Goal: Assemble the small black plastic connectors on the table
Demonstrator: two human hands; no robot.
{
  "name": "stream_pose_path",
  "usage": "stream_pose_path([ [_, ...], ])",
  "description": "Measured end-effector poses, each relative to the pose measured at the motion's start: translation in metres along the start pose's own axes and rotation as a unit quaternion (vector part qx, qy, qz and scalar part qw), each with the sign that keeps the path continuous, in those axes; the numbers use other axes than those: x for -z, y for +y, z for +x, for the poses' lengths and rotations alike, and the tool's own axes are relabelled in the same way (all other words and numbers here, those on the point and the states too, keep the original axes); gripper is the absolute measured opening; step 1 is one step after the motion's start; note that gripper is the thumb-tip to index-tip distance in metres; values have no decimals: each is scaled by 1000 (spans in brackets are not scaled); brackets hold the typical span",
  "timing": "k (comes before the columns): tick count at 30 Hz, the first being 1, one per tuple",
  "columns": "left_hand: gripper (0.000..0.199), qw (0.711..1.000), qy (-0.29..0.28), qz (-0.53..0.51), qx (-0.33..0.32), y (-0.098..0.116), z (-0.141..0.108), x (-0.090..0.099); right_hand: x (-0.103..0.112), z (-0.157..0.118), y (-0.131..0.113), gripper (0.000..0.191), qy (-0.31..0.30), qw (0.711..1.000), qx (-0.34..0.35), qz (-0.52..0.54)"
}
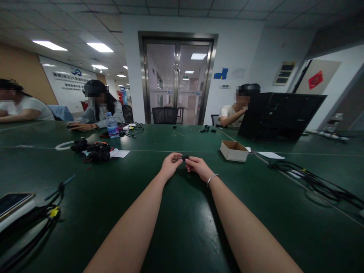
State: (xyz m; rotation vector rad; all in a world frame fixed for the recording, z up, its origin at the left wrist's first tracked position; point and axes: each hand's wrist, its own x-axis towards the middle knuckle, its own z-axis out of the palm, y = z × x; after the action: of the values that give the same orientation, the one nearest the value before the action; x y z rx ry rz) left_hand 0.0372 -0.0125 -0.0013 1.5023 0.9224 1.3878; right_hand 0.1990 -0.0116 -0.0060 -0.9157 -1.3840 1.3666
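Note:
Near the middle of the green table (182, 201), a small black piece (185, 157) is pinched between both hands. My left hand (171, 165) grips it from the left with thumb and fingers. From the right, my right hand (198, 167) closes its fingertips on the same piece; a silver bracelet circles that wrist. The piece is too small to make out in detail. An open cardboard box (234, 154) stands to the right, beyond my right hand. Several small black parts (208, 129) lie farther back.
Bundled black gear (98, 150) and a water bottle (112, 127) are at the left. Cables and a phone (14, 203) lie at the near left, more cables (315, 180) at the right. A large monitor (277, 115) stands at the back right. Three people sit around the table.

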Motion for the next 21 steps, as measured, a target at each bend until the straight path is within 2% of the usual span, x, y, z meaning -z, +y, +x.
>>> stream_pose_path([
  [5,15,990,-1,-67,120,-3,3,-3,0,0,0,42,-10,1000,6,-9],
  [7,14,993,-5,-49,111,-4,3,-3,0,0,0,42,-10,1000,9,-13],
  [13,19,1000,5,24,-7,-1,0,0,1,0,1,42,2,1000,5,-11],
  [15,19,1000,3,2,11,-1,0,0,1,0,1,42,2,1000,4,-9],
  [19,14,990,-7,-86,109,-5,2,-3,1,0,0,41,-1,1000,5,-11],
  [21,12,990,-6,-91,110,-8,4,-4,0,1,1,40,-2,1000,8,-15],
])
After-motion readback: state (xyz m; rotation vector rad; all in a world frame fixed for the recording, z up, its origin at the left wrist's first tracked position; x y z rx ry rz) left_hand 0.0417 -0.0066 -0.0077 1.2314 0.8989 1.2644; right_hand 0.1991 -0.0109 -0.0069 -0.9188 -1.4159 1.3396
